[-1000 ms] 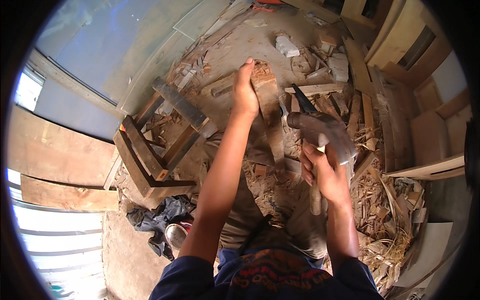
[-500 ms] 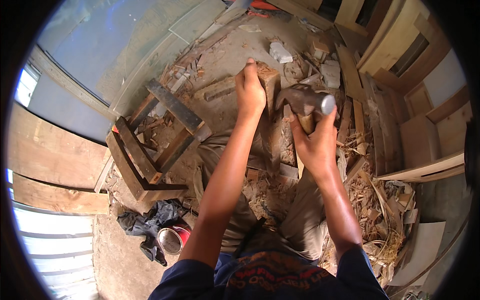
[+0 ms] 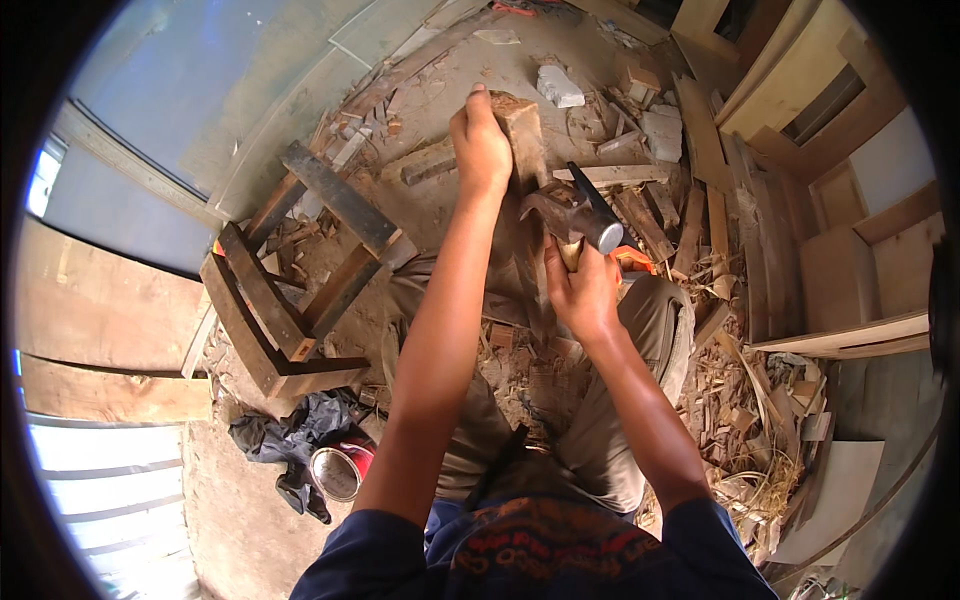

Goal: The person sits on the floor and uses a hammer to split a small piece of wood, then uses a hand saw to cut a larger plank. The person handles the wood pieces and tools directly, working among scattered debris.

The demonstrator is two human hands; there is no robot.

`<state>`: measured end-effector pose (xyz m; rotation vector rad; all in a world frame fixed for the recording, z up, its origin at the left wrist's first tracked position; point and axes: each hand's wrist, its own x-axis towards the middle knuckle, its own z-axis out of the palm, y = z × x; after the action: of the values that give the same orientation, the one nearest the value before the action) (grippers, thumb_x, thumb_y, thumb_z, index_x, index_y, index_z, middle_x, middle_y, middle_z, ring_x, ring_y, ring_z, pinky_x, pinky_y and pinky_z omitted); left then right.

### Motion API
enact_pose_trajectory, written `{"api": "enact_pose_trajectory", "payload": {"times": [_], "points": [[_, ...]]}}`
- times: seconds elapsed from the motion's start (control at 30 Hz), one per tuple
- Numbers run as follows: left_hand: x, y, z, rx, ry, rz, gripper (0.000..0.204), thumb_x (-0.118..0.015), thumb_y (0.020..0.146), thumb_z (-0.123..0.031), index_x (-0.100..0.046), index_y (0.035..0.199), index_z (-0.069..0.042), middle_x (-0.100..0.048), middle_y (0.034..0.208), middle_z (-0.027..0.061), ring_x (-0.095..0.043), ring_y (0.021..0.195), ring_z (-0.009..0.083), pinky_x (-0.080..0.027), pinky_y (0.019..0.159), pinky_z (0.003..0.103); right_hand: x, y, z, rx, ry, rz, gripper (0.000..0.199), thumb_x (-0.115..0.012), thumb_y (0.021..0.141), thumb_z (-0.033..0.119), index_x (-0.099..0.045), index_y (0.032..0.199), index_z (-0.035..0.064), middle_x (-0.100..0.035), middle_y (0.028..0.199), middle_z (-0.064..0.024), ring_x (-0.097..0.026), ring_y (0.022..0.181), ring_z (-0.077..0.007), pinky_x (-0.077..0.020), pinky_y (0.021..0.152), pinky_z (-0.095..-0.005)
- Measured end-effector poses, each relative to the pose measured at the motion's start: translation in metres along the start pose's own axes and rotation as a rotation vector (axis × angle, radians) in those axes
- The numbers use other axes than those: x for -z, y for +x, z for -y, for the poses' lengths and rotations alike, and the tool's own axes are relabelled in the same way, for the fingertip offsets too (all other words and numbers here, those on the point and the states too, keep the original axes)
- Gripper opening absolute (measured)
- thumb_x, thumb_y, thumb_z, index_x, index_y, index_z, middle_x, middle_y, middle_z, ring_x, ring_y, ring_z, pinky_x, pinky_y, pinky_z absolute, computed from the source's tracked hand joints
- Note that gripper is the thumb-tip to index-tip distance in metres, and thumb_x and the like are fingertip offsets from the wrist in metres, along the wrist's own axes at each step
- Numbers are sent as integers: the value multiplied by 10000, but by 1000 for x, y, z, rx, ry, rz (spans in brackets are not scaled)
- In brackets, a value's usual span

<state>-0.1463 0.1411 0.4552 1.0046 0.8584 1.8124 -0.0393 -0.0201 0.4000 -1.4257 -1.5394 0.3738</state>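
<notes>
A stout wooden block (image 3: 518,140) stands upright on the dirt floor (image 3: 440,90) in front of the seated person, its top end rough and pale where wood has come off. The left hand (image 3: 482,145) is wrapped around the upper part of the block, fingers pressed together against its side, steadying it. Just to the right, the right hand (image 3: 580,295) is closed around the wooden handle of an adze-like hammer tool (image 3: 575,215), whose dark metal head sits right against the block's right face, low on it; whether the edge is biting into the wood cannot be told from here.

As a judgement, the shaping looks well under way but not finished: the block is still thick and squarish, with no clear final form, while the heap of chips and shavings (image 3: 750,400) between and beside the person's knees suggests much wood already removed.

Further out lie a dark wooden frame (image 3: 290,300) to the left, a red tin can (image 3: 340,470) beside a dark cloth (image 3: 285,440), and loose planks (image 3: 700,190) to the right
</notes>
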Motion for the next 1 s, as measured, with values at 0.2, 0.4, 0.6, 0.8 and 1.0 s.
{"api": "enact_pose_trajectory", "payload": {"times": [0.2, 0.4, 0.6, 0.8, 1.0], "points": [[5, 9, 0, 99, -88, -32, 443, -473, 974, -340, -541, 700, 0, -546, 679, 14, -455, 660, 131, -389, 641, 335, -55, -18, -78, 222, 149, -66, 231, -646, 889, 52, -593, 1107, -5, -671, 945, -207, -668, 802, -395, -528, 686, -430], [6, 14, 5, 152, -116, -51, 446, -495, 959, -368, -563, 732, 10, -570, 720, 22, -461, 673, 138, -395, 665, 333, -81, -25, -117, 202, 90, -69, 126, -662, 871, 87, -665, 984, 33, -684, 973, -121, -667, 867, -301, -522, 808, -409], [2, 22, 15, 95, -97, -96, 460, -487, 964, -376, -562, 723, 10, -561, 693, 14, -457, 661, 136, -394, 659, 338, -22, 3, -38, 78, 281, 76, 207, -621, 946, 55, -597, 1142, -7, -640, 926, -35, -556, 819, -76, -481, 742, -258], [-2, 5, 10, 104, -99, 59, 466, -474, 981, -371, -518, 689, -10, -515, 657, -7, -425, 653, 132, -373, 640, 343, 30, 24, 32, -139, 209, 106, 244, -639, 937, 90, -558, 1143, -12, -616, 841, -61, -529, 733, -104, -470, 670, -296], [-9, -6, -3, 48, -17, 87, 475, -470, 987, -374, -512, 704, 5, -508, 673, -11, -416, 664, 120, -371, 639, 336, 58, 19, 48, -117, 17, 356, 294, -643, 928, 124, -521, 1145, -34, -605, 795, -154, -581, 722, -227, -472, 659, -357]]}}
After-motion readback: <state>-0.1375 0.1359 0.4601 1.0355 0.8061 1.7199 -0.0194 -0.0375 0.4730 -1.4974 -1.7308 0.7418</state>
